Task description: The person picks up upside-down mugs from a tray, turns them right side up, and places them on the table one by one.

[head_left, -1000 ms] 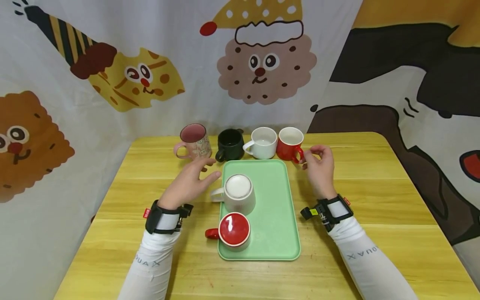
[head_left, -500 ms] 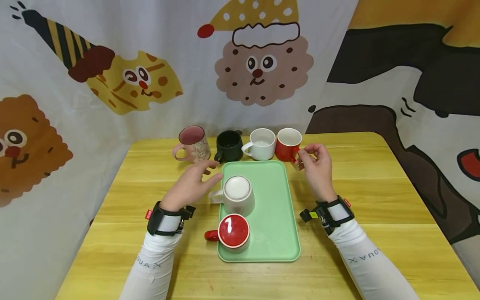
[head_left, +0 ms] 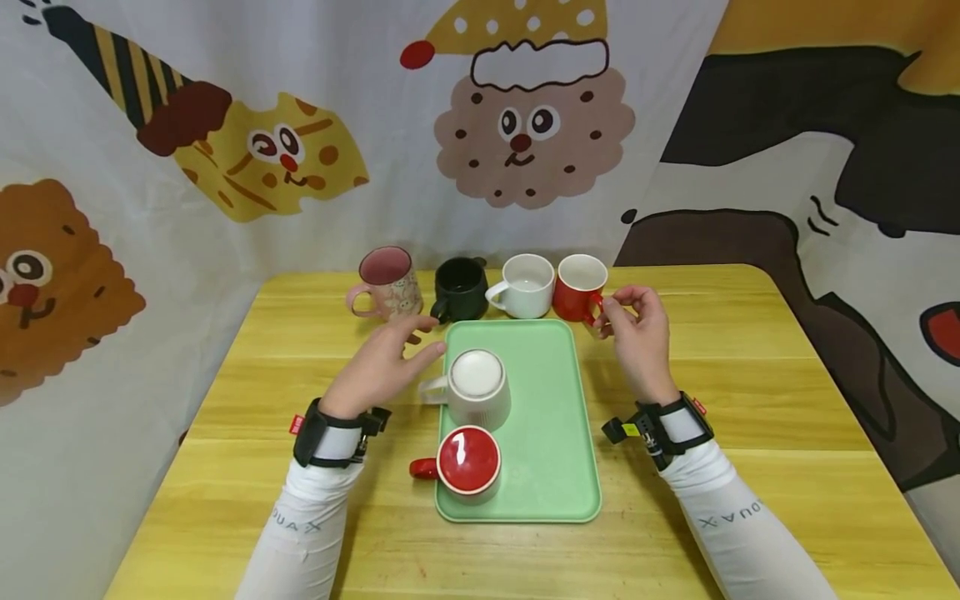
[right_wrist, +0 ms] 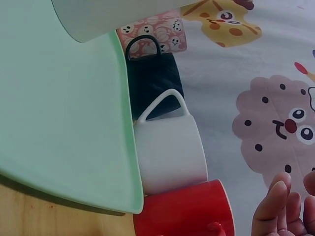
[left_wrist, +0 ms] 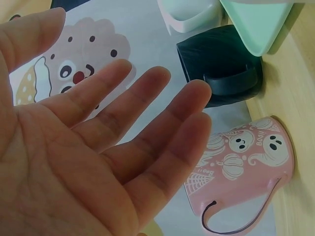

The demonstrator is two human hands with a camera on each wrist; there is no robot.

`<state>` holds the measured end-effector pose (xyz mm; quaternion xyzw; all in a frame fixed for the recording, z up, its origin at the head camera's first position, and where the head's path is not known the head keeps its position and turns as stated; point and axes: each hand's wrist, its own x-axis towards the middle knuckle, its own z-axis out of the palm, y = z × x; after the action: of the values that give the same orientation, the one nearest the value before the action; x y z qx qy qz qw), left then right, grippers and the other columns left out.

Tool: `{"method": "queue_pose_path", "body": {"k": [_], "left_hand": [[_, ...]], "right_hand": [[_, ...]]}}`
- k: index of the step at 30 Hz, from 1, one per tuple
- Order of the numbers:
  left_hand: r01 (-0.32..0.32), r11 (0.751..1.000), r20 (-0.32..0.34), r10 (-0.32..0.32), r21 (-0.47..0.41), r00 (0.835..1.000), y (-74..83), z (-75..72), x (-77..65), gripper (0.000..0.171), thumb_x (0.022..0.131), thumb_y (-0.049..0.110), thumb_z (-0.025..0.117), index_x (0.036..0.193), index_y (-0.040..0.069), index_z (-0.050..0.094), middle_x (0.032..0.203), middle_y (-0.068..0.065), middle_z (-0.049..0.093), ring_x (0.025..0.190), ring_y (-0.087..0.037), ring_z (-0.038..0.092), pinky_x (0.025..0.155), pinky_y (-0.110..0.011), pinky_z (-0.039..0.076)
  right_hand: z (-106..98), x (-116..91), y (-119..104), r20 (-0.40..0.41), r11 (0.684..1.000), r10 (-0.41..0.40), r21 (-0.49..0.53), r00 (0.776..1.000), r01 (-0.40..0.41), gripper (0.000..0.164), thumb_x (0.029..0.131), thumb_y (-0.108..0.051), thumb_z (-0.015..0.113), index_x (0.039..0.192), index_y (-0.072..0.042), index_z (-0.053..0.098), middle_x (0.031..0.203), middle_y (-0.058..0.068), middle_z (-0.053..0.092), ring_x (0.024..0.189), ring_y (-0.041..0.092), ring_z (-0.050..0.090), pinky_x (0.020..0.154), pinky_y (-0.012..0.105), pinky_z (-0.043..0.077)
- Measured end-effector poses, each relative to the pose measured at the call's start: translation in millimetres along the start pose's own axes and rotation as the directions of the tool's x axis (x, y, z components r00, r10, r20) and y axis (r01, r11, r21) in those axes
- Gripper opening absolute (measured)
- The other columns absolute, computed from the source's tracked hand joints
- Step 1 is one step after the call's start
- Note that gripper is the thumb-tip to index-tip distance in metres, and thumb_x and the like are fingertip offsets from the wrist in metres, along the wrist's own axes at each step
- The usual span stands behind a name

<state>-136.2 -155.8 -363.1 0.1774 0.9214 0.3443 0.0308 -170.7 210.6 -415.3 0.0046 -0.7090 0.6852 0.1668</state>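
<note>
The green tray (head_left: 551, 433) serves as the landmark on the wooden table (head_left: 750, 417). 4 mugs stand upright in a row just beyond its far edge: a pink mug (head_left: 387, 282), a black mug (head_left: 461, 289), a white mug (head_left: 527, 286) and a red mug (head_left: 580, 287). On the tray itself 2 more sit upside down along its left side, a grey ribbed mug (head_left: 477, 387) farther off and a red-bottomed mug (head_left: 468, 461) nearer the person.

The right hand (head_left: 636, 333) is off the tray's far right corner, fingers curled at the red mug's handle, which points right, toward that hand. In the head view the fingertips look to be touching or pinching the handle; the right wrist view shows only the fingertips (right_wrist: 269, 206) beside the mug's red wall (right_wrist: 187, 211), so I cannot tell whether the grip is closed. The mug stands with its axis vertical, mouth up.

The left hand (head_left: 386, 358) hovers off the tray's far left corner, fingers straight and spread, holding nothing, near the black and pink mugs. The right hand is clearly the nearer one to the red mug.
</note>
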Motion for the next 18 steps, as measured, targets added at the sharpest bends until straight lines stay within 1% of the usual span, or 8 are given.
{"method": "queue_pose_path", "body": {"k": [10,18], "left_hand": [[-0.008,1.0,0.0,0.008,-0.004,1.0,1.9,0.5,0.3,0.051,0.105,0.038,0.069,0.144,0.005,0.061,0.143,-0.017,0.063,0.127,-0.038,0.061,0.102,-0.057,0.053],[-0.008,1.0,0.0,0.008,-0.004,1.0,2.4,0.7,0.1,0.051,0.105,0.039,0.069,0.144,0.006,0.061,0.142,-0.015,0.064,0.126,-0.038,0.062,0.102,-0.056,0.053]], "right_hand": [[-0.8,-1.4,-4.3,0.013,1.0,-0.003,0.015,1.0,0.002,0.018,0.109,-0.016,0.062,0.119,-0.005,0.052,0.11,0.012,0.055,0.079,0.022,0.067,0.072,0.022,0.059],[0.3,-1.0,-4.6,0.014,0.999,-0.008,0.042,1.0,0.007,0.016,0.108,-0.013,0.062,0.118,-0.005,0.052,0.108,0.012,0.054,0.076,0.024,0.066,0.069,0.022,0.059]]}}
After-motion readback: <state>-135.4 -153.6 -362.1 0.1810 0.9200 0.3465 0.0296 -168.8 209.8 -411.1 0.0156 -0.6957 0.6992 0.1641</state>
